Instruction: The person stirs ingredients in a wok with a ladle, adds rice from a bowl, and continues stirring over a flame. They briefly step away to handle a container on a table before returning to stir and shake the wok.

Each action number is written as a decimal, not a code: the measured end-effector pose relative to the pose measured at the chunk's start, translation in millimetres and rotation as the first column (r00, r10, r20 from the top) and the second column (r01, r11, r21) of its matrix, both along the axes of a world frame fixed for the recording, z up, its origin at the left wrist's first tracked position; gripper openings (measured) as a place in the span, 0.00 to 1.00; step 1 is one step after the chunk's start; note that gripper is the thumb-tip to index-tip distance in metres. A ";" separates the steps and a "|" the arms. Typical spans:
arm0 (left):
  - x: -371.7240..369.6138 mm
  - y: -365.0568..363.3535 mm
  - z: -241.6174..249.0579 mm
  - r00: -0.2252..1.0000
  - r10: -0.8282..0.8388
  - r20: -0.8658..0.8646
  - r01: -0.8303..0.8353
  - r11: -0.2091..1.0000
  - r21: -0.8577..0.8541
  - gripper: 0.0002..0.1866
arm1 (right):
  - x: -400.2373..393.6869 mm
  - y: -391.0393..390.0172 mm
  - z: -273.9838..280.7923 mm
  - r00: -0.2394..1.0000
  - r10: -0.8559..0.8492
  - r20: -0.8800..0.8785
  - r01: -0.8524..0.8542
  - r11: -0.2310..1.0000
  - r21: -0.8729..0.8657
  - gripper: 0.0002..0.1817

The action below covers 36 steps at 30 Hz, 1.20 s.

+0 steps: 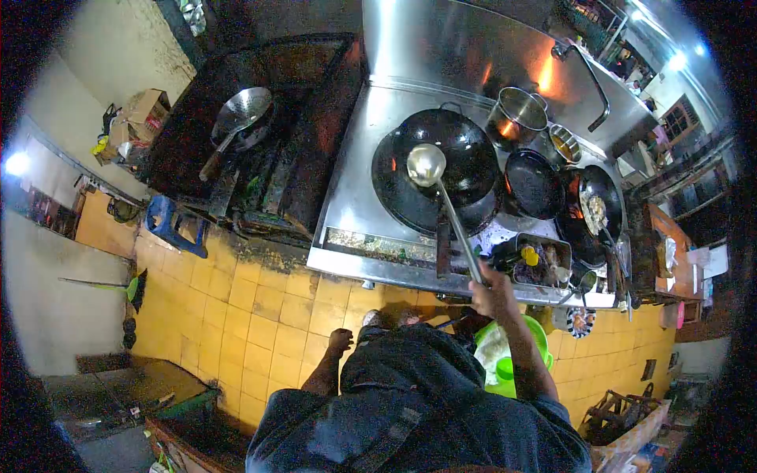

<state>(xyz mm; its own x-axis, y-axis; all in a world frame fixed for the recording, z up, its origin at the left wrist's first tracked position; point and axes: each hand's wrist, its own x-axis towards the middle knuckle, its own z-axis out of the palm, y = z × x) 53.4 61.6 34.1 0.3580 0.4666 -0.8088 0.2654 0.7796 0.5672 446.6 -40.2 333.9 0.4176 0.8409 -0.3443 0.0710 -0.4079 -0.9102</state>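
My right hand (494, 292) is closed around the far end of the long handle of a metal ladle (426, 165). The ladle's round bowl is over the large black wok (471, 169) on the steel stove and overlaps it in this view. The wok's dark inside shines with small highlights, and its handle points toward me. My left hand (341, 340) hangs low beside my body, its fingers curled in and nothing showing in them, above the yellow tiled floor.
A steel pot (516, 117), a black pan (534, 184) and a second wok with food (595, 206) stand to the right on the stove (344, 211). A tray (544, 260) lies at its front edge. Below is a green basin (538, 339). At left, a skimmer (242, 110) rests on a dark burner.
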 end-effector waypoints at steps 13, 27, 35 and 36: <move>-22.9 -19.8 -35.9 0.970 -0.053 -0.236 0.068 0.996 0.053 0.13 | 19.2 40.4 6.2 0.858 -0.256 -0.445 0.303 0.952 0.035 0.21; -24.3 -29.1 -27.5 0.994 -0.027 -0.105 0.041 0.991 0.130 0.13 | -0.4 9.1 -18.8 0.565 0.083 0.821 -0.097 0.995 -0.033 0.26; 5.0 -18.2 -10.7 0.969 -0.089 -0.230 0.086 0.996 -0.023 0.09 | -29.0 -26.3 -1.1 0.429 0.068 0.901 -0.291 0.955 0.066 0.27; -4.5 -18.8 -48.0 0.980 -0.196 0.037 0.169 0.913 0.370 0.09 | -34.4 -30.1 -1.6 0.415 0.090 0.905 -0.298 0.954 0.042 0.28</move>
